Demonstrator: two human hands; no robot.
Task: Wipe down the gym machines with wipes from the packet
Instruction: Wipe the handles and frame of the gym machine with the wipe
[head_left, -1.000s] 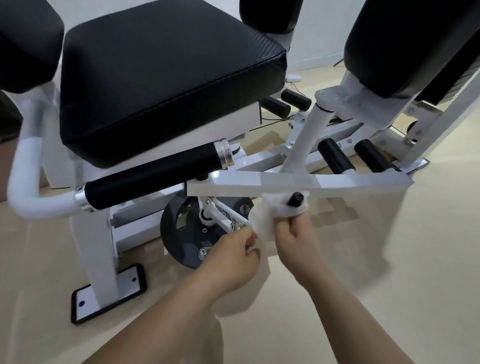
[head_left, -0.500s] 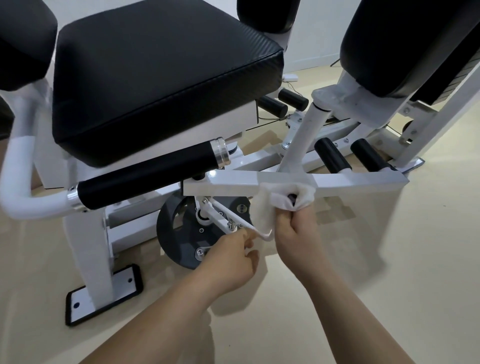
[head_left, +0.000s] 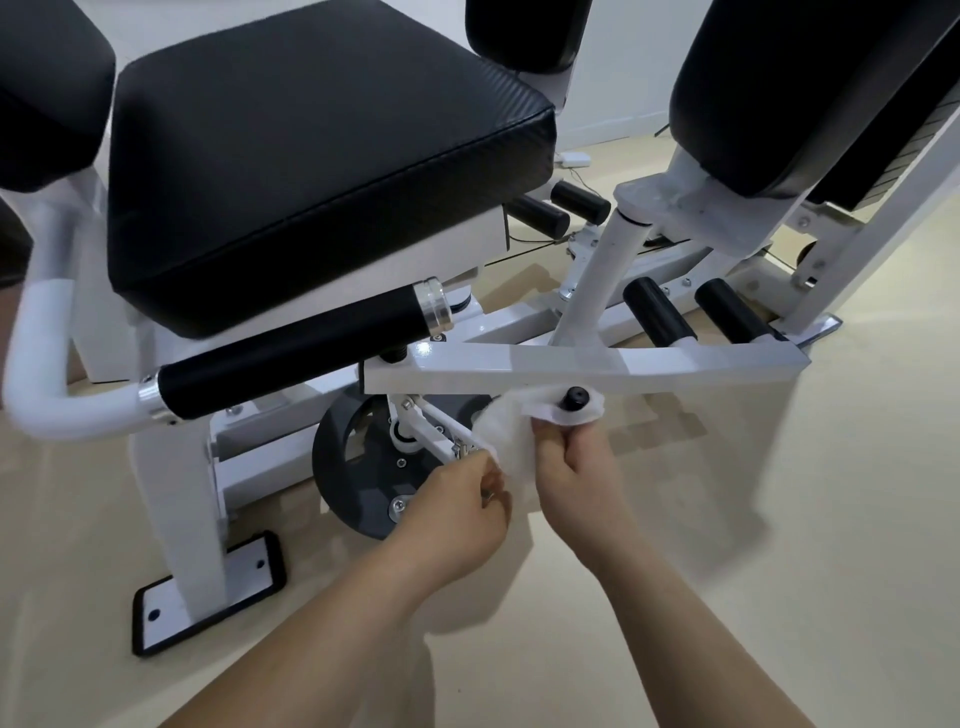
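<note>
Fingers (head_left: 556, 435) of the right hand (head_left: 576, 470) are curled, pinching the white wipe (head_left: 506, 434) up around the black knob (head_left: 575, 399) that hangs just under the white crossbar (head_left: 649, 366); the knob's tip shows through the folds. Thumb and curled fingertips of the left hand (head_left: 457, 512), below and left of the crossbar, pinch the wipe's trailing end, just beside the right hand. Wipe location: bunched directly beneath the crossbar, touching the knob, spanning both hands. No packet in view. Handling judgement: wipe is light, limp, probably damp; it has no stiffness of its own, so it must be backed by fingertips to press on anything. Thin sheet likely to snag or tear on the linkage (head_left: 434, 428) and bolts under the crossbar if dragged taut. Best hold: folds padded over the fingertips, loose tail gathered in rather than dangling. Knob and crossbar look rigid; firm rubbing should be tolerated. Wetted surfaces may turn slippery.
</note>
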